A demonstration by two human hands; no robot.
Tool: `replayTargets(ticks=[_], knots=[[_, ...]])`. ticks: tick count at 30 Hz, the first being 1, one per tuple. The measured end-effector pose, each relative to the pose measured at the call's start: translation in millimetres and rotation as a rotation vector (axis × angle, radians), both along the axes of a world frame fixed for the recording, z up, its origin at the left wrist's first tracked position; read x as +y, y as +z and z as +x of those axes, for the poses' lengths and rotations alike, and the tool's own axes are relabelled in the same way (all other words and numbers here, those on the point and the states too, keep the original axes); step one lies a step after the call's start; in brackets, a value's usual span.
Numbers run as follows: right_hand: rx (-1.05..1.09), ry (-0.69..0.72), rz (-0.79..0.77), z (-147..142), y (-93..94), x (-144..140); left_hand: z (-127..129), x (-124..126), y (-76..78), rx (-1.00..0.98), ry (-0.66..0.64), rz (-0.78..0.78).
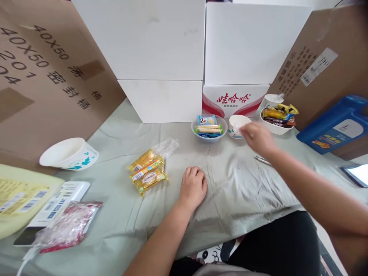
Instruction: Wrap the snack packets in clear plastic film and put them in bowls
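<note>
My left hand [193,186] rests knuckles-up on the pale green cloth [244,184], fingers curled, nothing in it. A clear bag of yellow snack packets [148,170] lies just left of it. My right hand [258,138] is stretched forward and blurred, at the rim of a small white paper bowl [237,123]; something small and whitish seems pinched in its fingertips, but I cannot make it out. Left of that bowl stands a clear bowl [209,129] holding blue and green snack packs.
White boxes [161,57] and brown cartons [43,73] wall the back. A white bowl of wrapped bars [278,117] sits far right, a blue jug [336,124] beyond. A tipped paper bowl [69,153], papers and a red-and-clear bag [67,226] lie at left. Metal tweezers [263,160] lie under my right wrist.
</note>
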State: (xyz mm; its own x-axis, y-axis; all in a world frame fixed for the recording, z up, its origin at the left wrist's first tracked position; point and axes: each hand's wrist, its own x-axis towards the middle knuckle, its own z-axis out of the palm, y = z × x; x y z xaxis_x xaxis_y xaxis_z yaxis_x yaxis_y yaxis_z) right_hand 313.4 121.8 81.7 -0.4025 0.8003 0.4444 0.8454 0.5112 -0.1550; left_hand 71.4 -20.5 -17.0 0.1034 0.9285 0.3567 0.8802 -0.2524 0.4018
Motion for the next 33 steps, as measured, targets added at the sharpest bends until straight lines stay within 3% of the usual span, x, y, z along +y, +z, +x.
replayTargets(ticks=[2, 5, 7, 9, 12, 14, 17, 19, 22, 25, 28, 30, 33], knots=[[-0.078, -0.17, 0.024, 5.2, 21.0, 41.2, -0.2, 0.4, 0.2, 0.003, -0.005, -0.017], [-0.218, -0.27, -0.177, 2.2, 33.9, 82.3, -0.9, 0.2, 1.3, -0.02, -0.013, -0.038], [-0.233, -0.281, -0.236, -7.8, 37.1, 93.1, -0.5, -0.6, 2.4, -0.041, -0.013, -0.054], [-0.178, -0.279, -0.14, -26.3, 41.4, 91.6, 0.8, -1.4, 3.9, -0.048, -0.009, -0.077], [-0.087, -0.138, 0.039, -73.0, 47.6, 69.2, 2.9, -2.1, 6.7, -0.037, 0.001, -0.116], [-0.077, 0.117, 0.028, -114.7, 44.9, 45.4, 3.1, -2.3, 8.2, -0.033, -0.003, -0.128], [-0.235, 0.502, -0.138, -179.7, 24.6, 12.4, 2.4, -2.1, 8.0, -0.038, -0.011, -0.125], [-0.333, 0.562, -0.235, -215.0, 3.4, 0.6, 2.4, -1.3, 6.5, -0.044, -0.013, -0.121], [-0.407, 0.498, -0.341, -245.7, -28.3, 0.6, 2.9, 0.0, 7.7, -0.078, -0.012, -0.107], [-0.411, 0.463, -0.373, -249.2, -51.6, 9.1, -4.7, -1.4, 20.1, -0.115, 0.052, -0.028], [-0.399, 0.474, -0.351, -235.7, -66.2, 9.9, -31.6, -6.7, 40.1, -0.039, 0.187, 0.041], [-0.374, 0.469, -0.317, -224.6, -72.7, 4.6, -59.1, -11.3, 50.5, 0.08, 0.277, -0.047], [-0.328, 0.435, -0.27, -213.0, -78.8, -5.3, -100.2, -18.3, 57.5, 0.18, 0.353, -0.298]])
